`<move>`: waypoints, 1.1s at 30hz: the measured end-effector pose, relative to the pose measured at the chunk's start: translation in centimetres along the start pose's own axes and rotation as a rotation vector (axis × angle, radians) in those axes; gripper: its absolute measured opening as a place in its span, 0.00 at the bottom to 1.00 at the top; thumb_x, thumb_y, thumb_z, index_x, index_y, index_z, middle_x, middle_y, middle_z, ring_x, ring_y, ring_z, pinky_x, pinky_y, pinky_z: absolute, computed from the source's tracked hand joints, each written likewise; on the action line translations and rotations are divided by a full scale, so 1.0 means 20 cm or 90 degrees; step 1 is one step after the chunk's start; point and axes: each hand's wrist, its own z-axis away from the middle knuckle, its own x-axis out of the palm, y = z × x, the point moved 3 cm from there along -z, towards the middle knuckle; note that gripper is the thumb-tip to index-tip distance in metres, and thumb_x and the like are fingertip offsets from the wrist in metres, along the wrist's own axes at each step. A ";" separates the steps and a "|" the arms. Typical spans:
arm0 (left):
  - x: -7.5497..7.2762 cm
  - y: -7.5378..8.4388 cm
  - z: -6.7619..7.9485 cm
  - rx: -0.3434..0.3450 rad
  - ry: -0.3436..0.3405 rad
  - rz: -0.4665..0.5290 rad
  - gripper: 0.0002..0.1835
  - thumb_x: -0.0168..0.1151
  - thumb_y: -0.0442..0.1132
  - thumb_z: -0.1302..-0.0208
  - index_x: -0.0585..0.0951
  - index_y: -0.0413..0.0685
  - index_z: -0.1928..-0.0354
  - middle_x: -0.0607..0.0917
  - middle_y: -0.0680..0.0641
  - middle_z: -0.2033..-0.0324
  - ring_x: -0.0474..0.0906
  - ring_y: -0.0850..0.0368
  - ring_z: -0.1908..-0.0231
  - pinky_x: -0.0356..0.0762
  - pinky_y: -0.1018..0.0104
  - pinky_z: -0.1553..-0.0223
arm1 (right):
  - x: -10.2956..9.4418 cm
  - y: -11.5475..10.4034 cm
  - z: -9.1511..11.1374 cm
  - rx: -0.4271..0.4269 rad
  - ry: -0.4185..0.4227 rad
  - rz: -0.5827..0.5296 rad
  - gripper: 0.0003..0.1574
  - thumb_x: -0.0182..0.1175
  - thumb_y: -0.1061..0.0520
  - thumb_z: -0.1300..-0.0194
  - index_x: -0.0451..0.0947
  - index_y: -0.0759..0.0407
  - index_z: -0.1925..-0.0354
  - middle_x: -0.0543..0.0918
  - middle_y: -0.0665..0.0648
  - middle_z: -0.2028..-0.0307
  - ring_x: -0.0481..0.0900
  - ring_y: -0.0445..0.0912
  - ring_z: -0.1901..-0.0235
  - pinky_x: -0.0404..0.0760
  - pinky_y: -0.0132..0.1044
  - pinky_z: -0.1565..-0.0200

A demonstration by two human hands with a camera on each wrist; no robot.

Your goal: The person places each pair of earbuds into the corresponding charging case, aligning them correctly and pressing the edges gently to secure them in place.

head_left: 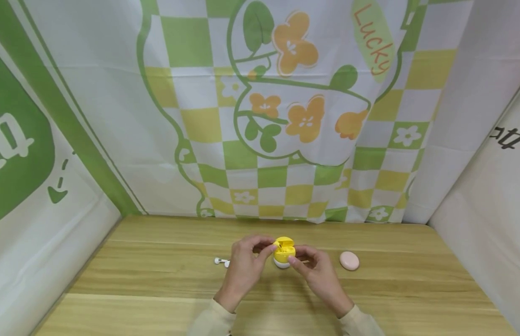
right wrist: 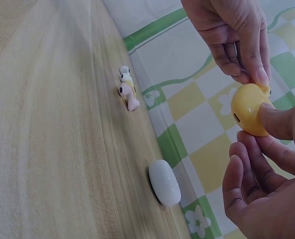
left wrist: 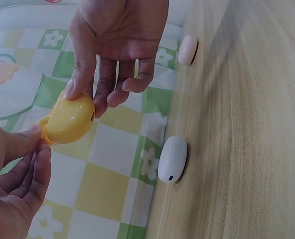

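Observation:
A yellow earbud case (head_left: 286, 255) stands with its lid raised above the table. My right hand (head_left: 322, 273) holds its body between thumb and fingers, the other fingers loosely bent in the right wrist view. From the other side my left hand (head_left: 244, 267) pinches a small yellow earbud (head_left: 276, 244) at the case's opening. In the left wrist view this earbud (left wrist: 44, 130) overlaps the edge of the case (left wrist: 72, 119), and my fingertips hide part of it. Below the held case, a white earbud case (left wrist: 173, 159) lies on the table, closed.
A closed pink case (head_left: 349, 261) lies on the wooden table (head_left: 167, 270), right of my right hand. Several loose earbuds (right wrist: 127, 89), white and pink with a bit of yellow, lie together on the left. A patterned cloth (head_left: 285, 186) hangs along the table's back edge.

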 end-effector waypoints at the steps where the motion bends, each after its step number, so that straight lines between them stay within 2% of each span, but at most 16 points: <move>1: 0.00 0.00 0.00 -0.001 0.000 0.001 0.06 0.70 0.31 0.36 0.87 0.38 0.59 0.89 0.45 0.63 0.84 0.58 0.66 0.83 0.67 0.62 | 0.00 0.00 0.00 -0.001 -0.001 0.000 0.15 0.68 0.61 0.33 0.83 0.69 0.51 0.86 0.58 0.58 0.82 0.46 0.59 0.82 0.34 0.58; 15: 0.00 0.01 0.01 -0.023 -0.014 0.014 0.05 0.68 0.32 0.35 0.87 0.38 0.59 0.89 0.47 0.63 0.84 0.58 0.66 0.83 0.66 0.60 | 0.00 -0.01 0.00 0.007 -0.015 -0.025 0.17 0.67 0.61 0.32 0.82 0.71 0.49 0.85 0.61 0.55 0.82 0.48 0.57 0.82 0.34 0.57; 33: 0.01 0.02 0.01 -0.008 -0.021 -0.019 0.04 0.69 0.30 0.35 0.86 0.38 0.59 0.88 0.48 0.65 0.83 0.60 0.67 0.83 0.66 0.61 | 0.00 -0.01 0.00 0.012 0.010 -0.027 0.14 0.68 0.63 0.34 0.83 0.69 0.51 0.86 0.59 0.59 0.82 0.48 0.59 0.82 0.33 0.59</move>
